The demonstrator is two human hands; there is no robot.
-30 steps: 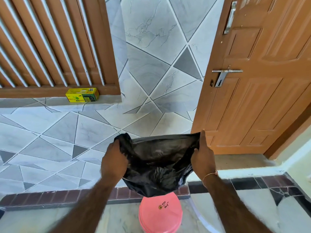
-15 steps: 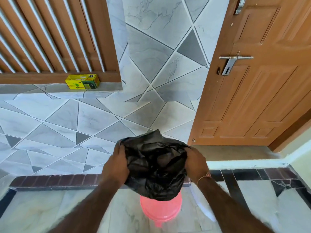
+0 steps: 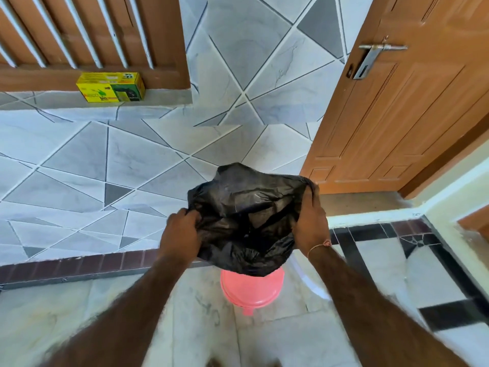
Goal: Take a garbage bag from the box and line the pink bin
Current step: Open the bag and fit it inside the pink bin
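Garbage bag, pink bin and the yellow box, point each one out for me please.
garbage bag (image 3: 246, 221): head view, crumpled middle of the black plastic.
pink bin (image 3: 251, 290): head view, visible pink top below the bag.
yellow box (image 3: 111, 87): head view, front face.

Thin black plastic garbage bag (image 3: 246, 223), crinkled, with soft sheen. Smooth pink plastic bin (image 3: 251, 290), slightly glossy. Printed yellow cardboard box (image 3: 111, 87). Varnished brown wooden door (image 3: 412, 102) with dull metal handle (image 3: 375, 53). Glossy marble-look wall tiles (image 3: 148, 160); polished stone floor (image 3: 277, 337).
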